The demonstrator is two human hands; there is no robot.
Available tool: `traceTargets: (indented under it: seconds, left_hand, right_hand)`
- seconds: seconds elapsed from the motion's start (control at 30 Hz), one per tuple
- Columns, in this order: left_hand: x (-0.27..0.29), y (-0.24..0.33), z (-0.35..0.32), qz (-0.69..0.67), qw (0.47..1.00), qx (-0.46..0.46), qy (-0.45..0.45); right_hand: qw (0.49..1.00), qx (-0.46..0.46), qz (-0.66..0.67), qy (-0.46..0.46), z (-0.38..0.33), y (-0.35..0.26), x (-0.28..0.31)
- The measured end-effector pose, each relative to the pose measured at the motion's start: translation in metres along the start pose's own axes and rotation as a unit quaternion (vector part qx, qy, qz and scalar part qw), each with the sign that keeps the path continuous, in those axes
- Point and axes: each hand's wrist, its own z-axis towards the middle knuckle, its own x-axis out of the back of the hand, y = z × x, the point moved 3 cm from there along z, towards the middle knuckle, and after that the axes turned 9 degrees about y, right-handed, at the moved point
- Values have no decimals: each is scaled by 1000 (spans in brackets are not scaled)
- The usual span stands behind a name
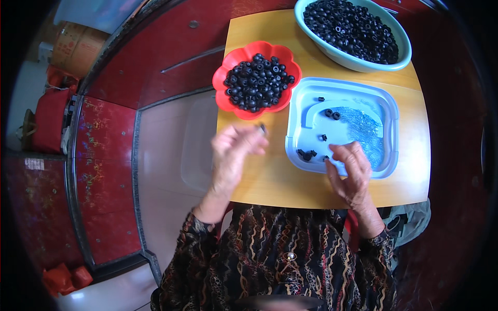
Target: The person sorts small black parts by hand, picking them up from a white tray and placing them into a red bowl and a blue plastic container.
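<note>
Patterned shirt (280, 233) spans the foreground. Left hand (231, 147) pinches a small black piece (262, 128) near the red bowl (221, 83) of black beads (255, 84). Right hand (354, 168) curls over the blue tray (342, 81) beside loose black pieces (307, 155); whether it grips one cannot be determined.

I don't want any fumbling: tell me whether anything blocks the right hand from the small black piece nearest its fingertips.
Nothing visible stands between the right hand and that small black piece. The cluster of black pieces in the blue tray lies off to the left, clear of the gap.
</note>
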Motion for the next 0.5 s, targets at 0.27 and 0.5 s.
traceTargets:
  seconds: [0.27,0.5]
  left_hand:
    - [13,37,84,74,977,-146,138]
    - [-4,7,34,50,992,-103,50]
  right_hand:
    - [989,-33,-121,81,10,20,30]
    - [975,-25,-219,3,21,35,26]
